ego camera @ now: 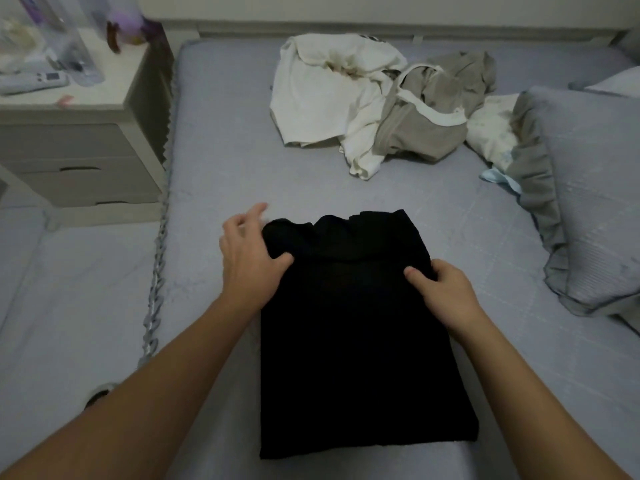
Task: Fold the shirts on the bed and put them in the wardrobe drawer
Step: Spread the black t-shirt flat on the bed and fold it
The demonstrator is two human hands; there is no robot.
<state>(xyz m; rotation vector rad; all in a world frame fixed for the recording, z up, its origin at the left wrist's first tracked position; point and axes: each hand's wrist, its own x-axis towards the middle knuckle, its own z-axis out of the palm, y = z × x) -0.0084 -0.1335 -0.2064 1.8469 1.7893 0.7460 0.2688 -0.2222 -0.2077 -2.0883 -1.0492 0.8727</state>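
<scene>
Both bare forearms extend forward from the lower corners, converging slightly. Left hand (251, 252): palm down, thumb pressed inward and pinching dark fabric, fingers spread and partly raised. Right hand (440, 289): palm down, thumb extended toward the left, fingers curled under and gripping the same fabric.

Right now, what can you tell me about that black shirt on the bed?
The black shirt is plain dark fabric, partly folded into a long rectangle with its sides tucked in. It lies flat on the grey bed, its top edge rumpled, its lower end at the bed's near edge. The left hand pinches its upper left corner; the right hand grips its right edge. It lies apart from the other clothes.
</scene>
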